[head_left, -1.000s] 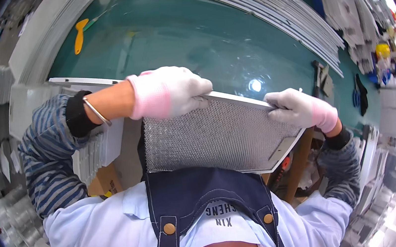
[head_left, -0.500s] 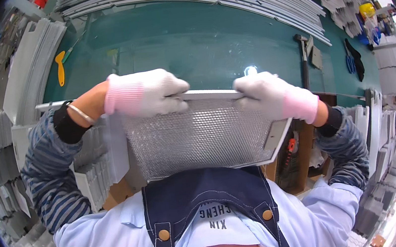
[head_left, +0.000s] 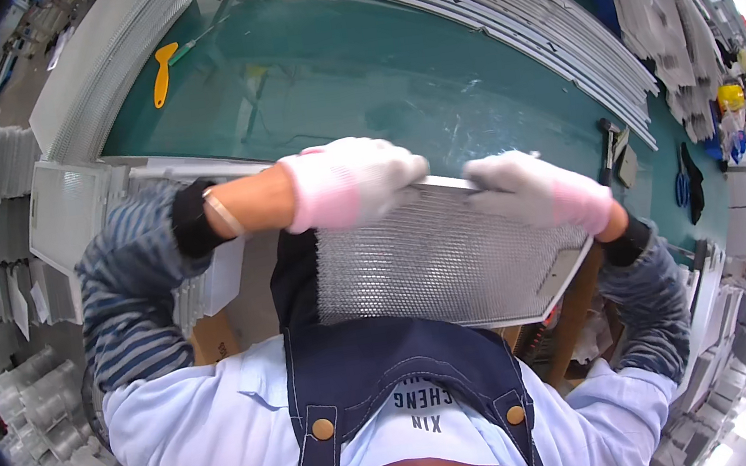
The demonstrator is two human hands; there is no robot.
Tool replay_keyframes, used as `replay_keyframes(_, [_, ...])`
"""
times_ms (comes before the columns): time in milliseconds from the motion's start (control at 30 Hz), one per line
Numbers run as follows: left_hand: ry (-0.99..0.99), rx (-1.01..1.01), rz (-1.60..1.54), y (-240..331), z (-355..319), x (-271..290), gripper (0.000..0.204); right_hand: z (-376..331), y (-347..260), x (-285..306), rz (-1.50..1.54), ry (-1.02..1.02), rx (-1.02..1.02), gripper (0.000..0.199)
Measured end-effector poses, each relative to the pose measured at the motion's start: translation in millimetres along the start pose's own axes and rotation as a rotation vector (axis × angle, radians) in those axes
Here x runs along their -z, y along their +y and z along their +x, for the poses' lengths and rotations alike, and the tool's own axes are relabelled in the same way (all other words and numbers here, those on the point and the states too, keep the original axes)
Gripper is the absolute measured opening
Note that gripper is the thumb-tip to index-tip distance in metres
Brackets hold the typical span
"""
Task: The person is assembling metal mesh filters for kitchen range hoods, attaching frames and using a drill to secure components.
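Observation:
A silvery metal mesh filter panel (head_left: 434, 267) hangs before my chest, its lower edge by my apron. A thin pale frame strip runs along its far, right and near edges; its left edge shows bare mesh. In white gloves with pink cuffs, my left hand (head_left: 361, 178) is closed on the far edge near the left corner. My right hand (head_left: 522, 183) is closed over the same edge further right, its fingertips slightly blurred. A small grey rectangular plate (head_left: 559, 274) sits in the panel's near right corner.
Beyond the panel lies a green worktable (head_left: 352, 75). On it are a yellow scraper (head_left: 163, 77), long frame strips (head_left: 458, 19), a hammer (head_left: 607, 150) and blue-handled scissors (head_left: 683, 189). Mesh panels (head_left: 106, 65) stand stacked at the left; a cardboard box (head_left: 214, 339) is below.
The panel and both hands have shifted rightward in view, the left hand more than the right, so the hands are closer together. The background has shifted too, as my head turned.

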State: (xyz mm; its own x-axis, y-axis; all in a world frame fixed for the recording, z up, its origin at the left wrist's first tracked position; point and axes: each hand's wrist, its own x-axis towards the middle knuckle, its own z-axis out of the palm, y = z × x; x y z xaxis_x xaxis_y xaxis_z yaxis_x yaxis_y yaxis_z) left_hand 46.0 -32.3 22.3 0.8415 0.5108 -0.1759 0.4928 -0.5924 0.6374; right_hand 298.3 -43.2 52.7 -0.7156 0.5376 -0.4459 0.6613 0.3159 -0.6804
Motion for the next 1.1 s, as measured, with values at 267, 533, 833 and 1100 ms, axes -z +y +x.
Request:
replay_keyframes(267, [-0.413, 0.154, 0.008, -6, -38, 58, 0.029, -23, 24, -8, -0.098, 0.128, -0.047, 0.015])
replay_keyframes(533, [-0.335, 0.136, 0.021, 3, -20, 43, 0.027, 54, -18, -33, 0.166, 0.167, 0.288, 0.022])
replay_keyframes(833, [0.713, -0.339, 0.42, 7, -89, 49, 0.057, 91, -33, -32, 0.089, -0.082, 0.121, 0.033])
replay_keyframes(1100, [0.77, 0.167, -1.148, -53, -68, -80, 0.043, 109, -15, -27, 0.216, -0.121, 0.07, 0.035])
